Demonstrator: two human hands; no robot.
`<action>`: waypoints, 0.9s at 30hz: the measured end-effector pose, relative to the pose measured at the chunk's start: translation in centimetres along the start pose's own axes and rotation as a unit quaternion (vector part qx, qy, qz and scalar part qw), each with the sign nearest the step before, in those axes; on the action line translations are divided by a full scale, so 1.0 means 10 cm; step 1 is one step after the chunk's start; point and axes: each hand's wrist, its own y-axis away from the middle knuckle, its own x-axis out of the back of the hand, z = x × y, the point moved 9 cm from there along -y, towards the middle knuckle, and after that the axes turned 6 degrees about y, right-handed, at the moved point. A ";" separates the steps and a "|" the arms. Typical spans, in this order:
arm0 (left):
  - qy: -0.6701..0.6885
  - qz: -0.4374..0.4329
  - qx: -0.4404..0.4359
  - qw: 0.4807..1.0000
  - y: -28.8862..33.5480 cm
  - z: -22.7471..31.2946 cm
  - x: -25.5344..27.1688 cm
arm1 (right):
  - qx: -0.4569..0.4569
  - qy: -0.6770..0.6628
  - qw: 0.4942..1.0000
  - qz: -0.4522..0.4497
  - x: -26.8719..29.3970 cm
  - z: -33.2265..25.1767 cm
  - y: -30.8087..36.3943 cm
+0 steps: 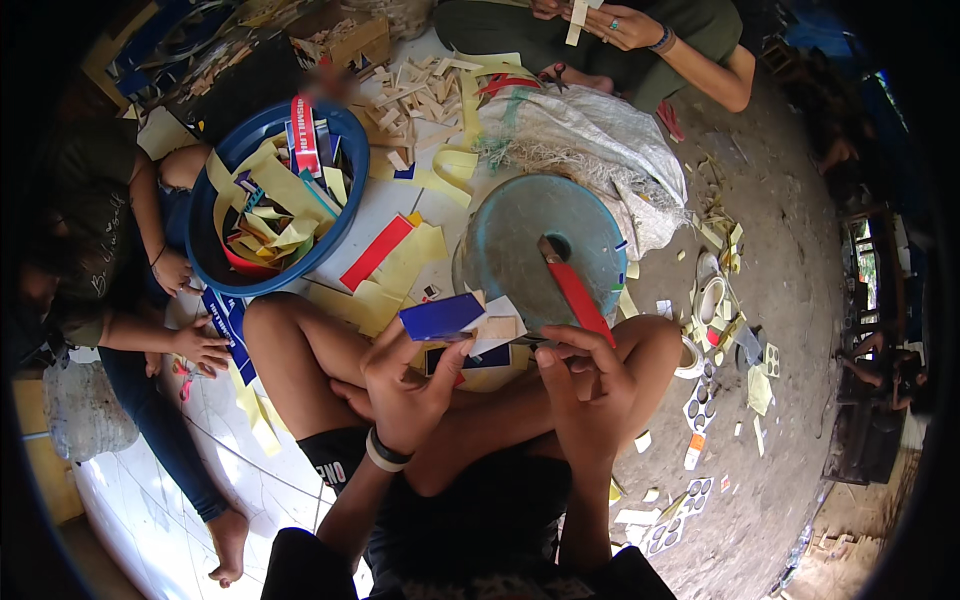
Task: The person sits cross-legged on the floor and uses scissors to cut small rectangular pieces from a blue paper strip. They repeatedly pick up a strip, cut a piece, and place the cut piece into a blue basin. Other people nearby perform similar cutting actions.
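Blue card [441, 317] w/ a small wood piece [497, 328] sat pinched in my left hand [405, 385], over my knees. Right hand [585, 375] gripped the red-handled knife [572, 290], tip on the upturned basin [540, 250]. Looked like mid trimming; next move prob. needs the blade steadied against the piece.

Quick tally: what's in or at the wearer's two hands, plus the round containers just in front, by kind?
Blue card piece, in the left hand: 1
Small wooden block, at the left hand's fingertips: 1
Red-handled knife, at the right hand: 1
Upturned teal bucket: 1
Blue basin of yellow paper scraps: 1
Total: 5
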 end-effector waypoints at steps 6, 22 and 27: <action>0.081 0.007 -0.011 0.997 0.12 0.04 -0.03 | -0.042 -0.139 0.988 -0.042 -0.20 0.08 0.07; 0.015 -0.063 -0.050 0.997 0.27 0.40 0.04 | -0.018 -0.225 0.951 -0.212 -0.40 -0.21 0.11; 0.003 -0.059 -0.096 0.994 0.28 0.49 0.05 | 0.077 -0.103 0.975 -0.178 -0.26 -0.38 0.09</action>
